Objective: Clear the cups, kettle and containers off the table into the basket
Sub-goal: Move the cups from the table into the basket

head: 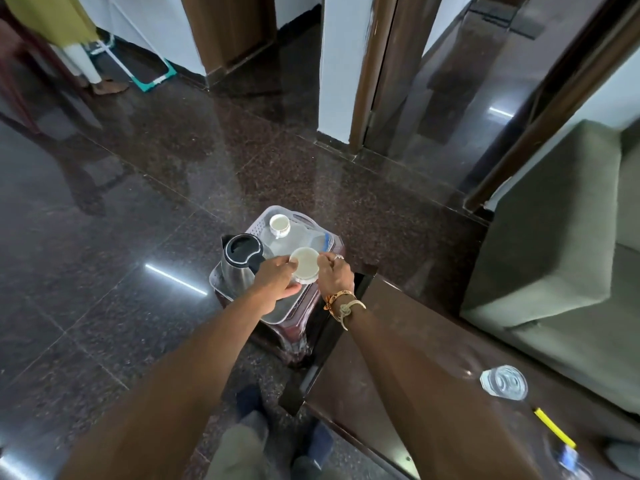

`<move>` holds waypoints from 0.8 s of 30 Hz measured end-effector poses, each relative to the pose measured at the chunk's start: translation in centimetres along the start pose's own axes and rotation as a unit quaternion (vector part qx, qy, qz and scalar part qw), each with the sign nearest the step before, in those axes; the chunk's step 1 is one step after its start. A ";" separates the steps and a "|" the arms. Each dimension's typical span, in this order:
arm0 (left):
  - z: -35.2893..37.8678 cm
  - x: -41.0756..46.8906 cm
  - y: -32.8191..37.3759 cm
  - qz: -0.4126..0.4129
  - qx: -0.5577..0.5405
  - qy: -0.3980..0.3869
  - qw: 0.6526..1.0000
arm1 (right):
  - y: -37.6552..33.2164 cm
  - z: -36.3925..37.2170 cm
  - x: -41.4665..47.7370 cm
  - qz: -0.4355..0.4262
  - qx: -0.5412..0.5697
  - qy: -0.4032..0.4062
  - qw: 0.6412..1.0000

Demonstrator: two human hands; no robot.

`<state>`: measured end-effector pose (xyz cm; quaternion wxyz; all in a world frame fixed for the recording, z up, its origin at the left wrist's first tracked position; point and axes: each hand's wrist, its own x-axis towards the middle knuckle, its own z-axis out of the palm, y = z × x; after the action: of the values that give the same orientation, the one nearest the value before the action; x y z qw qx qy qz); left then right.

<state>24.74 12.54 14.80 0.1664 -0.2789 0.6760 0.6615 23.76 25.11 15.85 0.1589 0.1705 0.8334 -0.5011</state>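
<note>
Both my forearms reach fwd over the dark table, w/ 1 clear glass and 1 yellow pen left on it by my right side. My left hand and right hand together grip 1 round white container: left fingers wrap its left side, right fingertips pinch its right rim. It's held just above the pale plastic basket, near the middle. Looks shallow, cream-white top, prob a lid but blurry. Inside the basket: 1 steel kettle w/ black lid at left, 1 white cup at the far end, upright.
</note>
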 end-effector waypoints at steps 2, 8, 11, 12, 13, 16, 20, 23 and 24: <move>-0.3 1.0 -0.4 -0.013 0.011 -0.005 1.000 | 0.6 1.1 0.7 0.022 0.000 0.004 1.000; -1.3 7.0 2.3 -0.049 0.046 -0.014 0.998 | -1.3 3.3 4.8 0.036 0.007 0.038 0.999; -1.8 10.5 5.0 -0.067 0.061 -0.008 0.996 | -3.4 4.1 7.8 0.035 0.006 0.042 0.998; -2.1 11.5 5.8 -0.072 0.070 -0.007 0.995 | -4.1 4.4 8.8 0.032 0.008 0.046 0.998; -2.3 12.6 6.6 -0.077 0.079 -0.007 0.994 | -4.8 4.8 9.8 0.030 0.012 0.053 0.998; -3.1 16.0 8.2 -0.086 0.109 -0.018 0.990 | -6.2 6.3 12.7 0.023 0.011 0.076 0.997; -3.6 21.1 7.6 -0.098 0.145 -0.036 0.984 | -5.7 8.6 16.8 0.042 0.006 0.089 0.995; -3.5 24.7 5.2 -0.109 0.164 -0.030 0.980 | -3.4 10.7 19.8 0.083 0.003 0.074 0.994; -3.4 25.7 4.3 -0.114 0.172 -0.024 0.978 | -2.5 11.4 20.7 0.097 0.002 0.068 0.993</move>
<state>2.45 5.00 3.21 0.3026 -0.3057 0.7391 0.5184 5.27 16.45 3.67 0.1499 0.2843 0.8210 -0.4719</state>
